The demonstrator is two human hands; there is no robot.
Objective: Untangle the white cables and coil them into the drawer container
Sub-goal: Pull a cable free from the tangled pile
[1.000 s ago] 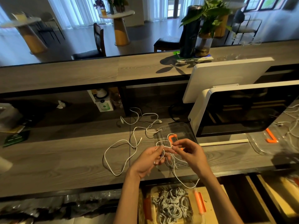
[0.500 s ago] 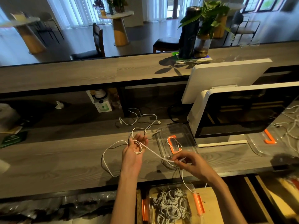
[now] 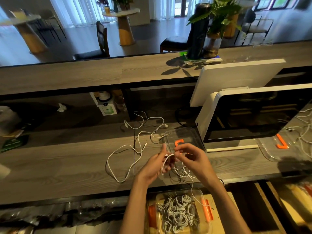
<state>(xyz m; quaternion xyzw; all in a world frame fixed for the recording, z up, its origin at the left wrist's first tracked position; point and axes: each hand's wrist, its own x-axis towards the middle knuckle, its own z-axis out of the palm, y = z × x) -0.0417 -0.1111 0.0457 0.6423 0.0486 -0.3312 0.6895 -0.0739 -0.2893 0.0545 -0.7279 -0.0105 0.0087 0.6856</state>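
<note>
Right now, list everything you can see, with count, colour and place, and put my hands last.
cable: one, white, held between both hands over the counter's front edge
loose cables: white, count unclear, spread on the counter left of the hands
container: one, clear with orange clips, in the open drawer below, full of coiled cables
lid: one, clear with orange clip, on the counter behind the hands
second lid: one, clear with orange clip, far right, with more white cables
screens: two, white, on the right
plant: one, green, in a glass jar on the upper ledge
counter: one, grey wood
left hand: grips the cable
right hand: pinches the cable
</note>
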